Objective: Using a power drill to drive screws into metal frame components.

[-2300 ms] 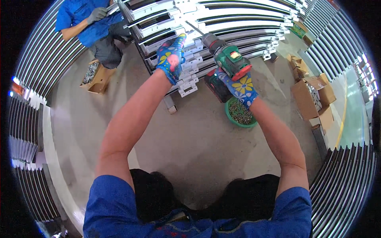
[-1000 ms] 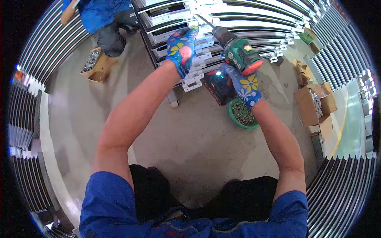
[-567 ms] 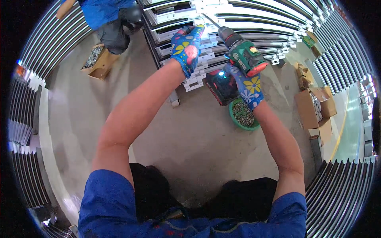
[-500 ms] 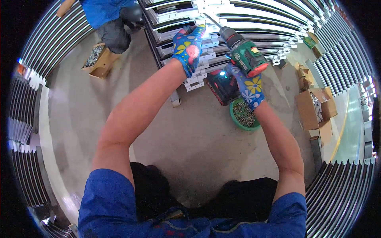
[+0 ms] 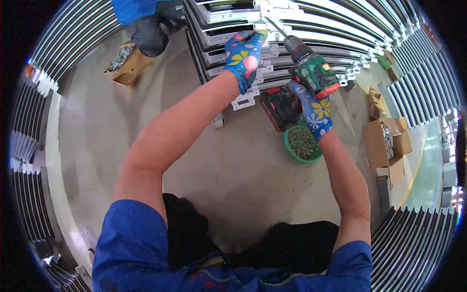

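Note:
My right hand (image 5: 314,109) in a flower-patterned blue glove grips a green and black cordless drill (image 5: 314,73). Its long bit slants up and left to a white bracket (image 5: 277,6) on the stacked metal rails (image 5: 331,36). Close to the bit's tip, my left hand (image 5: 244,57), in a matching glove, has its fingers curled against the rail ends. Whatever those fingers pinch is hidden. Below the drill's battery (image 5: 279,109) stands a green bowl (image 5: 300,146) of small screws.
At upper left a co-worker in blue (image 5: 141,24) is beside a cardboard box (image 5: 129,73) of metal parts. Another open carton (image 5: 377,141) with parts stands at right. More rail stacks (image 5: 418,243) line both sides. Concrete floor (image 5: 228,170) lies between.
The view has shifted slightly, so hands, drill and rails appear a little farther right. The bright light near the drill's handle no longer shows. Both hands keep much the same pose.

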`<move>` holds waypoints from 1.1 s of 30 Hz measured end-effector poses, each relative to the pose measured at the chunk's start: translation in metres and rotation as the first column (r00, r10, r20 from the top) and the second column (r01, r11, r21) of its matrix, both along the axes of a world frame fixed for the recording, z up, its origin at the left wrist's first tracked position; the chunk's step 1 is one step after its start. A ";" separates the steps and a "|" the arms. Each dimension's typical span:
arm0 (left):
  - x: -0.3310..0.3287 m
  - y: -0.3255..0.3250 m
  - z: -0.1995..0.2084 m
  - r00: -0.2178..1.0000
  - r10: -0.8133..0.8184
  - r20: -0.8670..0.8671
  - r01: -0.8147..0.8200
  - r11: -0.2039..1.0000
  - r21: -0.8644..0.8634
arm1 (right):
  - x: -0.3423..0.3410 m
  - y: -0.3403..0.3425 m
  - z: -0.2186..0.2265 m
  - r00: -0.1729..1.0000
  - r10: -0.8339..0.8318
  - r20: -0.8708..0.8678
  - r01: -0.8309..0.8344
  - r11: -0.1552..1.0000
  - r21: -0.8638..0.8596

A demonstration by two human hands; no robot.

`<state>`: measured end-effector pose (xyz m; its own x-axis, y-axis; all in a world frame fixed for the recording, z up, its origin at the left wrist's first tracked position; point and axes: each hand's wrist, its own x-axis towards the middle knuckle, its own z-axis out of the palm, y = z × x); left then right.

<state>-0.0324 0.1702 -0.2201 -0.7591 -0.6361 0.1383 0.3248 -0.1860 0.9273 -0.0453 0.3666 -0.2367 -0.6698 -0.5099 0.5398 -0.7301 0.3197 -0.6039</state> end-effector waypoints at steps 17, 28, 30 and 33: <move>0.016 0.009 0.008 0.984 0.010 -0.176 -0.016 0.999 -0.030 | 0.003 0.003 -0.001 0.981 0.035 0.190 -0.023 0.998 -0.067; 0.017 0.009 0.013 0.994 0.042 -0.102 -0.043 0.999 -0.005 | 0.010 -0.004 0.005 0.965 -0.012 0.263 0.014 1.000 -0.004; 0.018 0.010 0.013 0.995 0.045 -0.086 -0.047 0.999 -0.022 | 0.006 -0.003 0.004 0.999 -0.030 0.041 0.030 0.999 0.012; 0.019 0.008 0.009 0.990 0.043 -0.133 -0.043 0.999 0.009 | 0.007 -0.005 0.000 0.997 -0.027 0.073 0.030 0.998 -0.048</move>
<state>-0.0137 0.1779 -0.2107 -0.7062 -0.6689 0.2320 0.4529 -0.1749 0.8742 -0.0378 0.3620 -0.2369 -0.7217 -0.4643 0.5134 -0.6751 0.3084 -0.6701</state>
